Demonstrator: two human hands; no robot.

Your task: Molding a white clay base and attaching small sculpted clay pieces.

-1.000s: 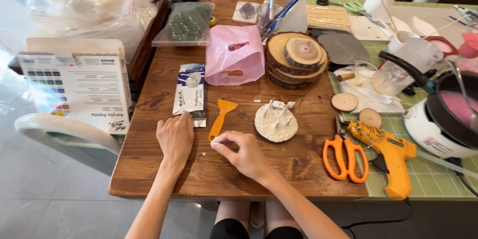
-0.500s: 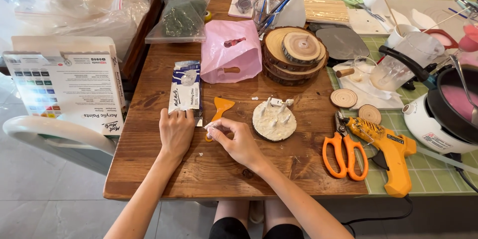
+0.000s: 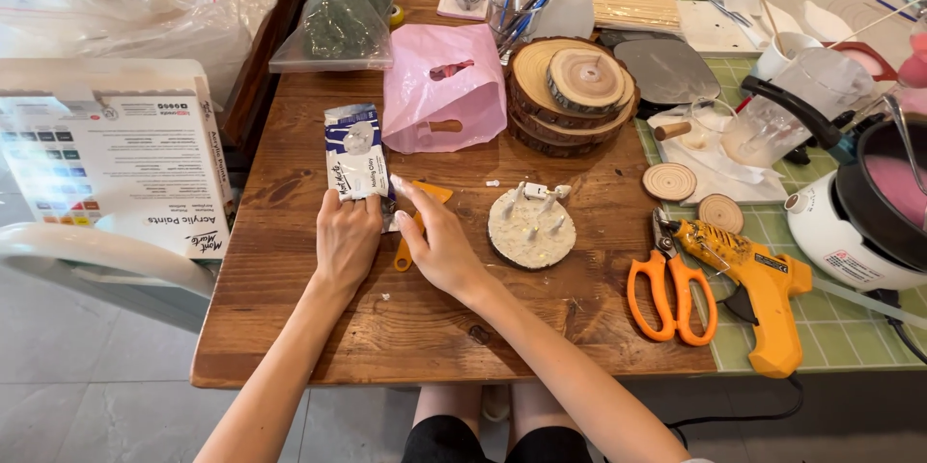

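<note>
**Clay packet in hand; decorated wood round partly dressed**

The left hand (image 3: 346,236) lay flat, fingers together, pressing on the lower end of the white and blue foil packet of modelling clay (image 3: 353,163), which rested on the brown wooden desk (image 3: 290,328). The right hand (image 3: 439,241) was just right of that packet, fingers extended and loosely together, fingertips at the packet's lower right corner; whether they pinched anything could not be told. Beneath the right hand lay an orange plastic scraper (image 3: 417,222), touching the desk.

Further right of the packet sat the round wood slice coated in white clay (image 3: 531,226), with several small white pegs standing up from it. Judged from this, the coating and some upright pieces were in place, while the packet being handled suggests more clay was yet to be taken. Small white crumbs lay near it.

Well right of the packet lay the orange-handled scissors (image 3: 666,289) and yellow glue gun (image 3: 753,280), both untouched. Above the packet sat a pink plastic bag (image 3: 444,86).
</note>
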